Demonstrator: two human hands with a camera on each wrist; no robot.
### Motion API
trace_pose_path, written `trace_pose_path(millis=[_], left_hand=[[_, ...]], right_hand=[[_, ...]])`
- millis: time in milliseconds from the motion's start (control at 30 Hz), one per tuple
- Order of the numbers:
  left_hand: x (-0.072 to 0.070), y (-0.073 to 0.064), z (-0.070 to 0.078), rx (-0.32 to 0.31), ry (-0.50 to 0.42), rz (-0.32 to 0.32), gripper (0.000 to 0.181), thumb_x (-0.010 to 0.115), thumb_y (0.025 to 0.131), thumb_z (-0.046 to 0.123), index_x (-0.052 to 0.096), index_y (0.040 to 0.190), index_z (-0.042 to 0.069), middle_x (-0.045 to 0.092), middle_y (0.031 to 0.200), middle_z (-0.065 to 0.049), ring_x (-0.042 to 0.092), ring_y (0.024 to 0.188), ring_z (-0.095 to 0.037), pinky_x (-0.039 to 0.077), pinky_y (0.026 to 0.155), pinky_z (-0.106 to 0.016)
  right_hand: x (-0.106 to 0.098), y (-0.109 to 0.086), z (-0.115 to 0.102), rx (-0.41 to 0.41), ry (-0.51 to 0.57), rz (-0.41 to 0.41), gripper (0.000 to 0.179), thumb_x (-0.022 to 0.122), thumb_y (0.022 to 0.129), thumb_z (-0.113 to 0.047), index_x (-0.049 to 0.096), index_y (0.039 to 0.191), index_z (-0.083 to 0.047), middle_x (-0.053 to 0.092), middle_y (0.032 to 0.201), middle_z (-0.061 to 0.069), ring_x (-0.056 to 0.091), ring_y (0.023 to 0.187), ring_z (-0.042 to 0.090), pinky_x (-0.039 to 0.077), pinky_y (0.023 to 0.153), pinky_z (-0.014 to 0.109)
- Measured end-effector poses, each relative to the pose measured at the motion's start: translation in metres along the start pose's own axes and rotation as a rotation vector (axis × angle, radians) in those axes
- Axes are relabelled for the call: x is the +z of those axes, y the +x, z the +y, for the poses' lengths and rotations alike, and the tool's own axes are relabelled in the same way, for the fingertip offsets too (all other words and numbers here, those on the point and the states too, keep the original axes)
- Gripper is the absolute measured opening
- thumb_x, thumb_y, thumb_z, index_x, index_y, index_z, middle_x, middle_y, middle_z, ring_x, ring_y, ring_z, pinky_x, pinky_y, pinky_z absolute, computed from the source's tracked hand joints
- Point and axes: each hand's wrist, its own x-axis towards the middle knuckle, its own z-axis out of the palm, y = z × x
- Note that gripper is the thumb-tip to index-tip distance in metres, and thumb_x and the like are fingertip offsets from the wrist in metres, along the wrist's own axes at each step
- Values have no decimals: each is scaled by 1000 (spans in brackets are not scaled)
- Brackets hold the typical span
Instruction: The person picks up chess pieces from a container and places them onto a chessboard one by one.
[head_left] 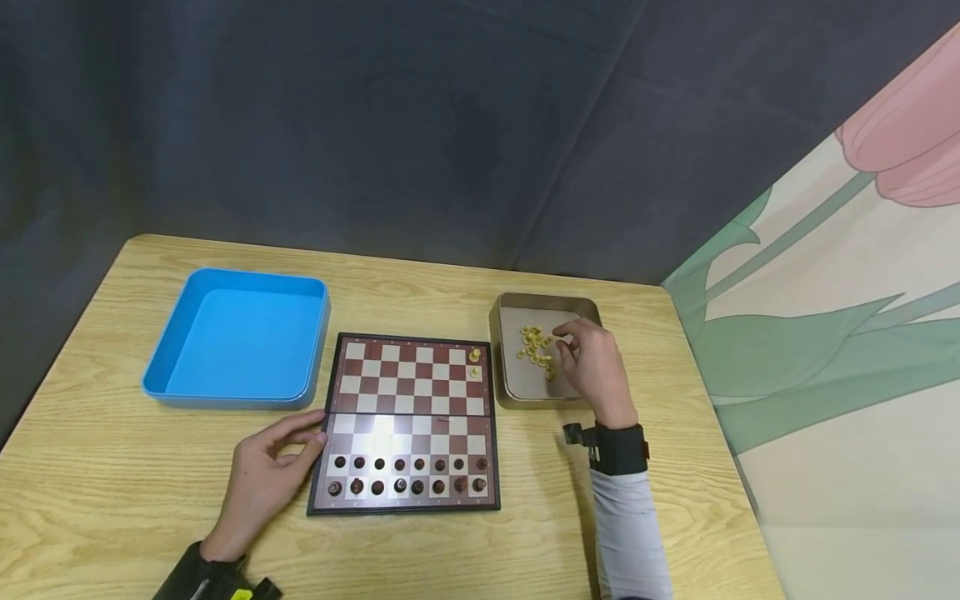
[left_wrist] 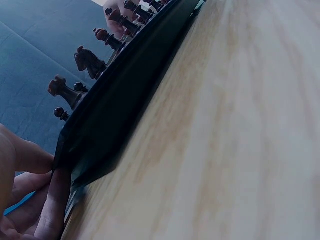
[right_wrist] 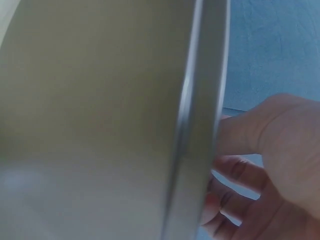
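Note:
My left hand [head_left: 273, 471] rests at the left edge of a folding chessboard [head_left: 408, 425], its thumb and fingertips touching the side near the hinge line. In the left wrist view, the thumb [left_wrist: 30, 155] meets the board's dark edge [left_wrist: 115, 110]. Two rows of dark chess pieces [head_left: 408, 475] stand along the near side. Two pale yellow chess pieces [head_left: 475, 363] stand at the far right corner. Over a metal tin [head_left: 510, 392], my right hand [head_left: 596, 362] reaches down with thumb and index finger apart, beside loose yellow chess pieces [head_left: 535, 343]. The tin's wall partly hides its fingers in the right wrist view.
A blue tray [head_left: 240, 346] sits at the back left of the wooden table [head_left: 405, 554]. The tin stands right against the board's far right side. A dark curtain [head_left: 375, 125] hangs behind the table, and a flower-patterned wall [head_left: 847, 317] is at the right.

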Motion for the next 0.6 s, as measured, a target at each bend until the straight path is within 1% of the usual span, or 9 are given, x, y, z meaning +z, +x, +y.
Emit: trace_pose_path(millis=[67, 100, 300, 467, 533, 600], left_hand=[[0, 0, 0, 2, -1, 2, 35, 78, 89, 5, 74, 124, -1, 73, 119, -22, 72, 87, -2, 62, 68, -19], [0, 0, 0, 3, 0, 2, 35, 78, 89, 5, 74, 124, -1, 73, 119, -22, 73, 87, -3, 62, 68, -19], [0, 0, -1, 11, -2, 0, 35, 78, 89, 4, 74, 123, -1, 74, 117, -22, 76, 89, -17, 62, 66, -20], [0, 0, -1, 19, 4, 4, 35, 78, 89, 4, 74, 123, -1, 74, 116, -22, 77, 89, -17, 62, 66, -20], [0, 0, -1, 20, 4, 7, 35, 78, 89, 4, 74, 123, 0, 75, 115, -22, 76, 88, -15, 62, 65, -20], [0, 0, -1, 19, 2, 7, 35, 78, 89, 5, 74, 123, 0, 75, 112, -22, 76, 86, -10, 62, 64, -20]], right_hand=[[0, 0, 1, 2, -2, -1, 14, 71, 90, 3, 78, 102, 4, 73, 95, 15, 64, 71, 24, 53, 56, 35], [0, 0, 1, 6, -3, -4, 14, 71, 90, 4, 78, 102, 4, 73, 95, 15, 64, 71, 24, 54, 56, 36], [-1, -1, 1, 38, 2, -43, 14, 71, 89, 5, 78, 101, 4, 73, 95, 15, 65, 73, 25, 56, 58, 37], [-2, -1, 0, 68, 8, -112, 14, 70, 90, 5, 77, 101, 4, 74, 96, 16, 67, 77, 27, 59, 62, 40], [-2, -1, 0, 87, 18, -139, 14, 70, 90, 4, 77, 101, 5, 73, 95, 16, 68, 77, 27, 60, 62, 41], [-2, -1, 0, 104, 25, -162, 13, 70, 90, 2, 77, 101, 5, 73, 95, 16, 68, 78, 27, 61, 63, 41]])
